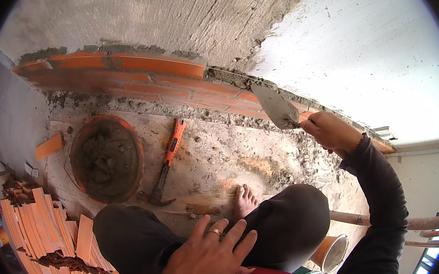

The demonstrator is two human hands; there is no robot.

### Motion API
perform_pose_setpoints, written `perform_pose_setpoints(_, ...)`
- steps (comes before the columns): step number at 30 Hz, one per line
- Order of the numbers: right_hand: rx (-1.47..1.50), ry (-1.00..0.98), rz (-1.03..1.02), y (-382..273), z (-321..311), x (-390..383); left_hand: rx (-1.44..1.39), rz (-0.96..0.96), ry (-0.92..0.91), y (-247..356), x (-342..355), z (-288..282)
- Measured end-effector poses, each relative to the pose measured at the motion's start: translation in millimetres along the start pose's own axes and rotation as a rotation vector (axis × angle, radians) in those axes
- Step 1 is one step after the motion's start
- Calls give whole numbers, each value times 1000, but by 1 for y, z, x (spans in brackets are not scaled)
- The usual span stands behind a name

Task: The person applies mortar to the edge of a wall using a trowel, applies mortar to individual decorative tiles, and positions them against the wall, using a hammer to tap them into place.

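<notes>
My right hand [329, 131] grips the handle of a trowel, its grey-smeared blade [275, 106] held at the top course of a low red brick wall [177, 83]. Grey mortar [227, 76] lies on that course, along a taut white string. My left hand [209, 253] rests with fingers spread near my bent knee, holding nothing. An orange-handled claw hammer [174, 143] lies on the dusty floor beside a round orange tub [137, 137] filled with grey mortar.
Stacked thin bricks [50, 226] fill the lower left, with a loose brick [50, 145] above them. My bare foot [246, 202] is on the floor [213, 152]. A bucket [332, 251] and horizontal pipes [426, 224] are at the right. A rough plaster surface [162, 12] rises behind the bricks.
</notes>
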State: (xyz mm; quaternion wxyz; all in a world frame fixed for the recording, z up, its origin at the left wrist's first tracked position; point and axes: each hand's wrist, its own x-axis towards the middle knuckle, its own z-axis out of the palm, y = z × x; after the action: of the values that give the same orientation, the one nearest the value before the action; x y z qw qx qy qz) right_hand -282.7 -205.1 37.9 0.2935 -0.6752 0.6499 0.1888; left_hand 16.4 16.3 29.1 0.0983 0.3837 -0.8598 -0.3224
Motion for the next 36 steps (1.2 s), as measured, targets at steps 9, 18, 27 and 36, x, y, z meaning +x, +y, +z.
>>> perform_pose_setpoints(9,278,-47,25,6,11,6,27,0,1,1,0,1)
perform_pose_setpoints(18,-36,310,-181,22,40,8,28,-10,-1,1,0,2)
perform_pose_setpoints(27,-185,463,-336,24,97,-20,-34,-34,0,1,3,0)
perform_pose_setpoints(36,122,291,-289,12,80,-2,-15,-35,1,4,5,0)
